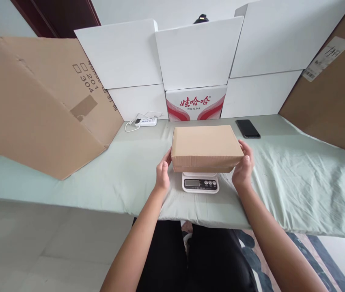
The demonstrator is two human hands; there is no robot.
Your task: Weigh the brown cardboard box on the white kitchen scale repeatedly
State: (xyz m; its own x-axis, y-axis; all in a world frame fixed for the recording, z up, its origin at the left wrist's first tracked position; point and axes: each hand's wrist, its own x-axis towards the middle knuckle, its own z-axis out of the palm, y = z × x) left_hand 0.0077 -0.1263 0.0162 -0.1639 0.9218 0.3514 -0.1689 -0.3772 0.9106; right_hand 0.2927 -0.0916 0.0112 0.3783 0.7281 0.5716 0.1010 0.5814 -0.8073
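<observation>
A closed brown cardboard box (205, 142) is held level between my two hands, over a white digital scale (201, 190). My left hand (163, 172) grips the box's left end, thumb toward me and fingers partly behind it. Against the right end, my right hand (243, 166) presses with its fingers along the side and thumb near the front corner. Only the scale's front shows, with a grey display and several round buttons; its platform is hidden under the box. Whether the box rests on the platform or hangs just above it, I cannot tell.
White boxes (193, 56) form a wall behind the table (99, 186), which has a pale green cloth. A black phone (248, 128) lies at the back right, a white power strip (146, 121) with a cable at the back left. Large cardboard panels (38, 105) flank both sides.
</observation>
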